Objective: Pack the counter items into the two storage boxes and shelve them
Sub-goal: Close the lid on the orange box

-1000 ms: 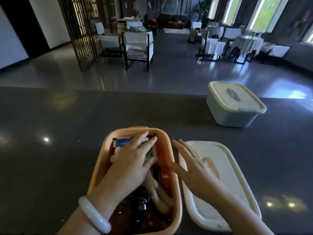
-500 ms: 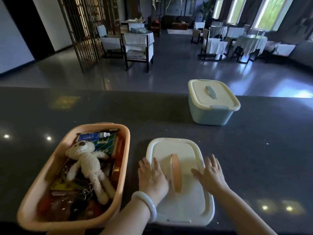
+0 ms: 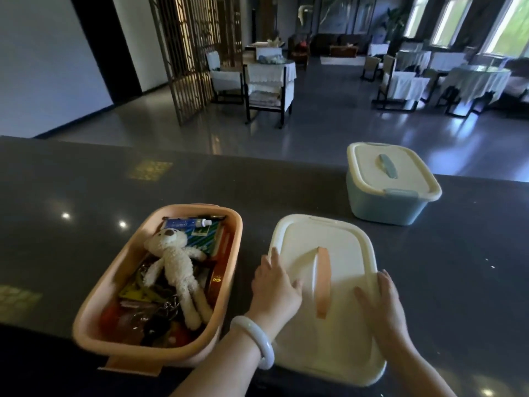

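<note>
Cream plastic, smooth and faintly glossy, makes up the loose lid (image 3: 329, 296) lying flat on the dark polished counter (image 3: 86, 196); it is a rounded rectangle with a raised rim and a peach strap handle (image 3: 323, 282) down its middle. The left hand (image 3: 276, 287) lies palm down on the lid's left edge, fingers spread, a pale smooth bangle (image 3: 256, 340) on the wrist. The right hand (image 3: 383, 305) presses flat on the right edge, fingers together and thumb out. Neither hand is closed around anything.

Just left of the lid sits the peach box (image 3: 94, 299), an open tub with rounded corners and a flat latch tab hanging at its near end. It holds a fuzzy white toy bear (image 3: 174, 262) lying on top, a blue tube (image 3: 186, 224) with a white cap against the far wall, a green striped packet (image 3: 203, 239), keys on rings (image 3: 169, 308) and other small things too dark to make out.

Farther back on the right, apart from the lid, stands the blue box (image 3: 386, 207), its cream lid shut, with a blue handle and clip. Beyond the counter, chairs and cloth-covered tables stand on a shiny floor.
</note>
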`<state>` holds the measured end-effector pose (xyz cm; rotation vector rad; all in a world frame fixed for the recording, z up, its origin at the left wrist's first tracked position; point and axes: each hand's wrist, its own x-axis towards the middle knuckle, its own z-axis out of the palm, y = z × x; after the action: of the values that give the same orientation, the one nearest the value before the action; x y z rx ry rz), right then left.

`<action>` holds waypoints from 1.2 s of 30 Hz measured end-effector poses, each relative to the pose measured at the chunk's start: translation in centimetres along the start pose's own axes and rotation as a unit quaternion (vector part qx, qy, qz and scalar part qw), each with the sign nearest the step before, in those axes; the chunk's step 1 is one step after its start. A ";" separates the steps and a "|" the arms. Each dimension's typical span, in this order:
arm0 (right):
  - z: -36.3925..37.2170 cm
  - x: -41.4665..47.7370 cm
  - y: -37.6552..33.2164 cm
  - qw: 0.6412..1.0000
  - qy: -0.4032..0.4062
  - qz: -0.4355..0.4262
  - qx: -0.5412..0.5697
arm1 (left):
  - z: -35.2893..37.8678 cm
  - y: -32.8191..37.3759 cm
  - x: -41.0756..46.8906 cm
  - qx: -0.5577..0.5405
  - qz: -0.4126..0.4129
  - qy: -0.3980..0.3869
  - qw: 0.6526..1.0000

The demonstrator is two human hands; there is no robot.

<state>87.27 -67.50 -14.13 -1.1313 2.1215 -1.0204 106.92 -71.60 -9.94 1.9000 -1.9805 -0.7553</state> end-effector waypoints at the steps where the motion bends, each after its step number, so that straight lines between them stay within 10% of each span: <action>1: -0.8 0.2 -1.2 1.000 0.001 0.002 0.026 | -1.4 1.0 0.1 0.003 0.019 0.028 0.999; 14: 5.2 -3.6 -17.5 0.986 -0.088 -0.100 0.096 | -19.9 -7.8 -1.0 -0.093 0.015 0.148 0.984; 36: 16.4 -10.6 -19.3 0.995 -0.084 0.009 0.055 | -18.8 -24.3 -0.3 -0.221 -0.012 0.078 0.972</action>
<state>113.42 -71.64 -6.99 -1.1025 1.9167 -0.9865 137.46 -74.17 -7.95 1.6618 -1.5392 -0.9316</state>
